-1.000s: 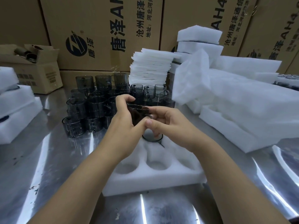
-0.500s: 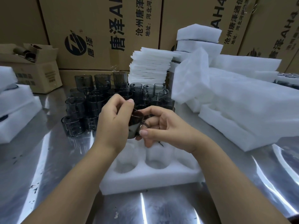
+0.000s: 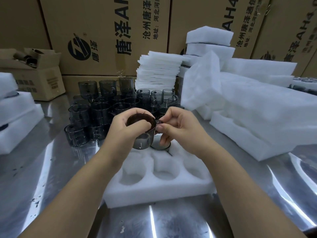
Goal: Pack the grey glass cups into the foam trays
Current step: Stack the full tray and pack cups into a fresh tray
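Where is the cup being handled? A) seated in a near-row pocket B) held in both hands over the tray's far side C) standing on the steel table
B: the left hand grips the grey glass cup at its rim, the right hand pinches its handle, above the far row of the foam tray.

There is one view, from a camera worn on the person's head. It looks forward and down at the shiny surface (image 3: pixel 171 220). The foam tray (image 3: pixel 159 191) lies very near, in the middle and low in the picture. Both arms reach in from the bottom edge. The left hand (image 3: pixel 125 129) and right hand (image 3: pixel 181 129) hold a grey cup (image 3: pixel 142 141) over the tray's far end. Behind the tray, the view rises to the cardboard boxes (image 3: pixel 106 31). The wide lens bends things at the sides.
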